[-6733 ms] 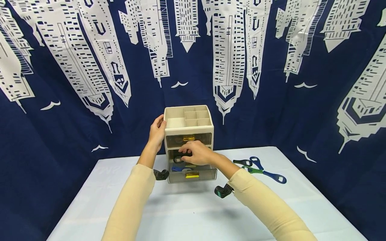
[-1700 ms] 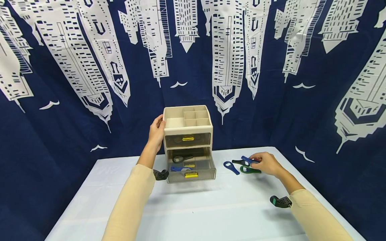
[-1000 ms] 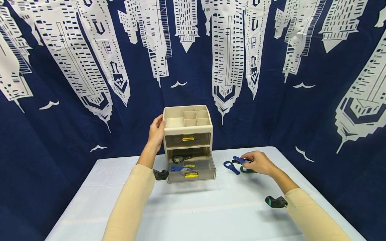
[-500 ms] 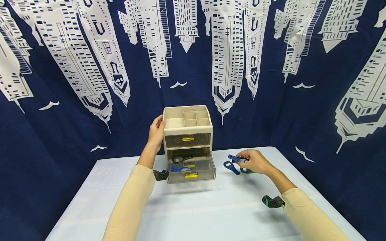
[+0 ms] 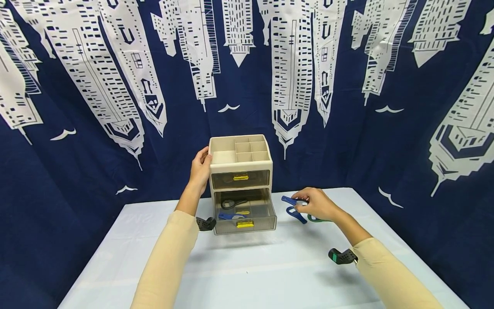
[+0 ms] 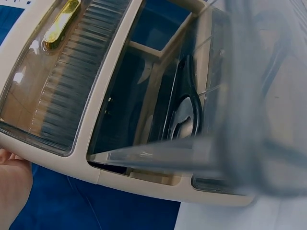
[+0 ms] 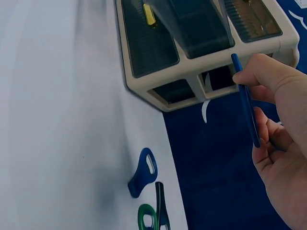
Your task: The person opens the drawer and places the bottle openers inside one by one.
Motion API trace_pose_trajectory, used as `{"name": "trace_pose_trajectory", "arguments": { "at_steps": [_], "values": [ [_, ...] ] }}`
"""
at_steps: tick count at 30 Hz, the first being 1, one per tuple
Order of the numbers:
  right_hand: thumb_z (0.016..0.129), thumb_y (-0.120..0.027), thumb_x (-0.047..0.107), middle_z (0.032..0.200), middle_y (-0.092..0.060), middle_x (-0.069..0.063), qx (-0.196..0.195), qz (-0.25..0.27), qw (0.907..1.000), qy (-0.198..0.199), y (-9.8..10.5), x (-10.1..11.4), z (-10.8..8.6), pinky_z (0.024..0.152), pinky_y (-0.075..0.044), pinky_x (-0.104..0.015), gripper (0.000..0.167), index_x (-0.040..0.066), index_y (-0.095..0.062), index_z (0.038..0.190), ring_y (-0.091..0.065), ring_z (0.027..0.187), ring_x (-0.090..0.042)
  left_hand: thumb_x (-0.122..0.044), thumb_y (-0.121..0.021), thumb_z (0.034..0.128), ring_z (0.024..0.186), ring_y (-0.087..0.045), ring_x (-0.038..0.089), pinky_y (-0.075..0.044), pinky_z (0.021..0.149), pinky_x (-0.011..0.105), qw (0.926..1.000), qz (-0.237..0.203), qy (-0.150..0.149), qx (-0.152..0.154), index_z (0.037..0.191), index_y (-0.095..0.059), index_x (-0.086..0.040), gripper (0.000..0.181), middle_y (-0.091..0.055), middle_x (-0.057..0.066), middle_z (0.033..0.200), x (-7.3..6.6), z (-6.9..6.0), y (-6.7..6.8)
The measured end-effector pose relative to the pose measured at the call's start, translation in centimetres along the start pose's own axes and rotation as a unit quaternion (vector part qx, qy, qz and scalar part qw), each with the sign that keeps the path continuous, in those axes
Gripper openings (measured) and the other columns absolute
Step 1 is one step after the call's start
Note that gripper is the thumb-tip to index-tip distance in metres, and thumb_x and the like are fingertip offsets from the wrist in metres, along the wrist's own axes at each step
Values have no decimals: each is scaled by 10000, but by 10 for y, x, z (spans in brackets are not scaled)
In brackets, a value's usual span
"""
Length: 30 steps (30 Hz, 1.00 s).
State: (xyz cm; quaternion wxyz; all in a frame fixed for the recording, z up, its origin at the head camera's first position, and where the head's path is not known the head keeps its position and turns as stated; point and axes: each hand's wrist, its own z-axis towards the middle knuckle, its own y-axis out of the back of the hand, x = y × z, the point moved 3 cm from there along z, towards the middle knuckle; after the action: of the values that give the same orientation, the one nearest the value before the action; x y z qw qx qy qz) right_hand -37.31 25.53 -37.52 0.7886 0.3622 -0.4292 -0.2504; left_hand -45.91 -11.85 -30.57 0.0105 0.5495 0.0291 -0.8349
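My left hand [image 5: 200, 171] holds the left side of a cream drawer organizer [image 5: 241, 166], fingers bent round its edge. To the right of it, my right hand [image 5: 318, 204] pinches a blue bottle opener [image 5: 287, 199] above the table; the right wrist view shows this held opener [image 7: 247, 108] between thumb and fingers. Below lie another blue bottle opener [image 5: 296, 215], a green bottle opener [image 5: 318, 220] and a black bottle opener [image 7: 161, 201], hidden in the head view. Inside the pulled-out lower drawer [image 5: 227, 228] are a black opener [image 5: 225, 207] and a blue opener [image 5: 227, 216].
The upper drawer [image 5: 224, 182] is closed and has a yellow handle [image 5: 241, 177]. Divided compartments [image 5: 243, 148] form the organizer's top. A white cloth covers the table [image 5: 247, 270], and a dark blue patterned curtain [image 5: 177, 128] hangs behind and at both sides.
The right hand left the lower drawer for the openers on the table. It has lifted a blue bottle opener and carries it left toward the organizer. The left hand has stayed put.
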Motion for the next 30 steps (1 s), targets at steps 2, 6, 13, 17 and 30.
{"name": "trace_pose_trajectory", "arguments": {
  "at_steps": [2,6,13,17,30],
  "values": [
    [827,-766,98,990,-675,-49,6,-38,10000,48,1,4,2,756,-490,-388,298,43,-783,1119,-570,898,-269,-135,-446,1123,1394,-432,272,-368,1132,414,10000,-9,6,-1,1564,-403,-29,455,-435,177,1559,0,0,0],
    [825,-765,93,1014,-683,-57,-73,-77,9999,75,3,12,6,767,-498,-396,293,49,-788,1114,-566,903,-244,-157,-450,1124,1388,-440,265,-375,1126,410,10000,-24,13,26,1564,-409,-48,455,-440,165,1558,-1,2,-2],
    [831,-767,120,1075,-707,-40,16,-12,9999,149,-2,29,17,812,-528,-418,313,57,-789,1137,-595,962,-245,-148,-443,1125,1389,-433,279,-364,1132,422,10000,-27,28,49,1565,-401,-37,455,-429,186,1560,2,2,2],
    [824,-778,129,1027,-708,-1,2,-66,9992,406,-5,39,28,807,-524,-403,291,76,-798,1109,-608,951,-245,-169,-443,1127,1392,-427,277,-359,1136,422,9999,-57,4,123,1573,-393,-48,464,-424,176,1565,3,3,1],
    [837,-775,105,1053,-726,3,243,-194,9931,1131,-30,81,56,826,-533,-381,292,67,-797,1125,-625,937,-214,-146,-452,1122,1386,-440,280,-376,1124,424,9999,-71,-29,82,1562,-407,-40,455,-436,180,1556,3,3,2]
  ]
}}
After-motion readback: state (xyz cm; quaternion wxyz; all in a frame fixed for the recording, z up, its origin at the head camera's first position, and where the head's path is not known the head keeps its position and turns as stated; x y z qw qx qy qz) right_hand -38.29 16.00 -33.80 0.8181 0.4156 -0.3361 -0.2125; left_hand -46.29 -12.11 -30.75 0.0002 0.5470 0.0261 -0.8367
